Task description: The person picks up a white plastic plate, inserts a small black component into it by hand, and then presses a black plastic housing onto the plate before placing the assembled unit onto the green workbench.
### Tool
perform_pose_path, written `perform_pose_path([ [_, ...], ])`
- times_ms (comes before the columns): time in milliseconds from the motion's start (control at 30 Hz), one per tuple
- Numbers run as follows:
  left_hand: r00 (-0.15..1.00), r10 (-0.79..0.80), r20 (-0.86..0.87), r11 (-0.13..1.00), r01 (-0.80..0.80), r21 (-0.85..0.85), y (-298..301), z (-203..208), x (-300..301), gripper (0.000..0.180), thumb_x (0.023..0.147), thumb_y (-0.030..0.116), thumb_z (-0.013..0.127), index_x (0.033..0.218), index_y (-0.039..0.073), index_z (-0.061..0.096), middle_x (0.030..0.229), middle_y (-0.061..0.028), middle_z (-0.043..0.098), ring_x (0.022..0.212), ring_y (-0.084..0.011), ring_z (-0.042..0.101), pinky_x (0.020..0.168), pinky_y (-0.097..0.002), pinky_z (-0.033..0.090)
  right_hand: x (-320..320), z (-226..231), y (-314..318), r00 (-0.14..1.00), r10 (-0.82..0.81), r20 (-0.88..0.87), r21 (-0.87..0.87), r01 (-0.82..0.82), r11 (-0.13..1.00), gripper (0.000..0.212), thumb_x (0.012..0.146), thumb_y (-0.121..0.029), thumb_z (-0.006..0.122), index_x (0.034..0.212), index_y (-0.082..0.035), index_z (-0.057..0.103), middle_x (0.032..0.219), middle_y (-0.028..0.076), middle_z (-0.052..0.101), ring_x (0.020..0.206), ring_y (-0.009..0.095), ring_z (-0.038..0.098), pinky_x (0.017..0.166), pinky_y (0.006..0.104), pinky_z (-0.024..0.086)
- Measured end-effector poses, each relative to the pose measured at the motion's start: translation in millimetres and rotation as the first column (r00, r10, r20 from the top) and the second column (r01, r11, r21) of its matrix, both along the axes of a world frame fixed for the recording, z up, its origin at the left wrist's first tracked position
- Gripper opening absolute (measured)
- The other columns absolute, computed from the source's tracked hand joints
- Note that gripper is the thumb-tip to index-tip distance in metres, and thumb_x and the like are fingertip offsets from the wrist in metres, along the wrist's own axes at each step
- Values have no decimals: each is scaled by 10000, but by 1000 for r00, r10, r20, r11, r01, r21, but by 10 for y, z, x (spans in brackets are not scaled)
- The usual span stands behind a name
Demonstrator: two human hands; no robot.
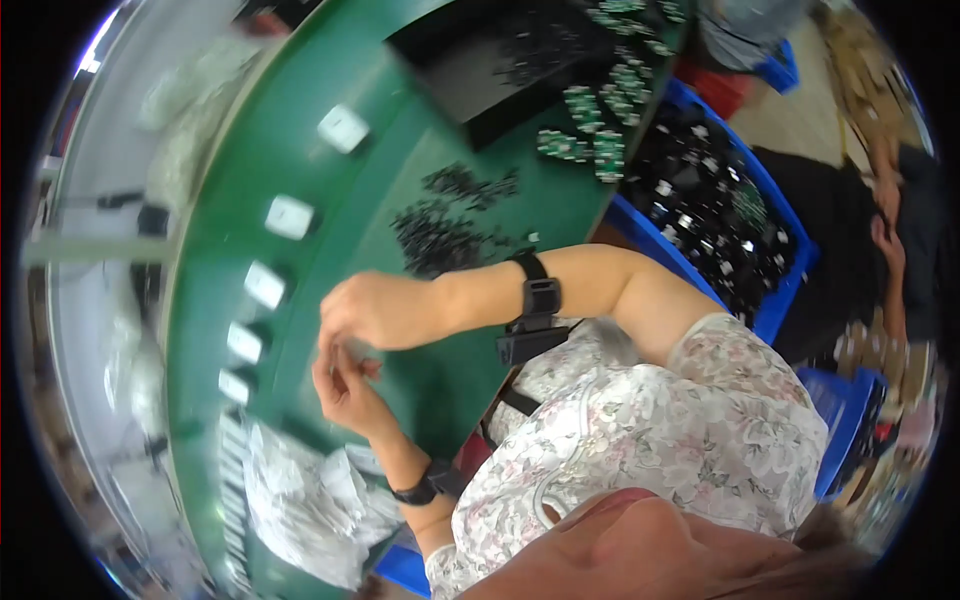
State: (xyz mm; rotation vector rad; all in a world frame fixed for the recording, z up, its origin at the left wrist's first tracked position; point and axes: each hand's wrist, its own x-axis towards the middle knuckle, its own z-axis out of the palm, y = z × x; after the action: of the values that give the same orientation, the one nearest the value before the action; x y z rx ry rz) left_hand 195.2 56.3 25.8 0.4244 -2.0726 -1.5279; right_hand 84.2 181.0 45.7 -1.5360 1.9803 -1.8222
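My right hand (pixel 372 310) reaches in over the green table (pixel 330 60), its fingers bent down and pressed together. Just below it in the head view, my left hand (pixel 352 395) meets it with curled fingers, the fingertips of both touching or nearly so. Whatever sits between them is too small or hidden to make out. Close to my right forearm lies a loose pile of small black parts (pixel 432 235). White square pieces (pixel 289 216) stand spaced out in a curved line on the table past my hands, continuing into a tight row (pixel 232 480).
A black open box (pixel 440 75) holds more dark parts, with green-and-white pieces (pixel 608 155) beside it. Blue bins, one full of black parts (pixel 700 200), stand by the table edge. A crumpled plastic bag (pixel 310 505) lies near my left arm. Another person's arm (pixel 890 250) shows far right.
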Motion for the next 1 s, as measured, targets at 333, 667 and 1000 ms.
perform_pose_path([
  [333,999,0,-35,980,7,200,-68,-20,-5,166,912,-13,573,1075,-7,546,764,-65,594,562,-97,592,450,-199,425,-49,-63,-54,882,46,469,94,-101,990,124,882,-17,604,999,5,640,900,36,610,840,115,579,747,249,471],
  [667,999,-46,17,999,47,-27,-35,13,-61,101,891,-27,583,975,11,626,871,-69,565,561,-112,596,447,-219,432,-71,-124,-26,769,52,637,112,-159,981,231,885,-6,613,1110,1,562,925,35,597,874,91,574,808,242,473],
  [1000,982,-184,41,867,143,478,-71,75,-57,124,939,43,565,1039,-28,575,833,-83,610,551,-121,609,420,-201,434,-90,-45,-3,998,-62,-13,169,63,984,122,772,54,669,872,3,621,892,87,585,803,205,568,664,307,469],
])
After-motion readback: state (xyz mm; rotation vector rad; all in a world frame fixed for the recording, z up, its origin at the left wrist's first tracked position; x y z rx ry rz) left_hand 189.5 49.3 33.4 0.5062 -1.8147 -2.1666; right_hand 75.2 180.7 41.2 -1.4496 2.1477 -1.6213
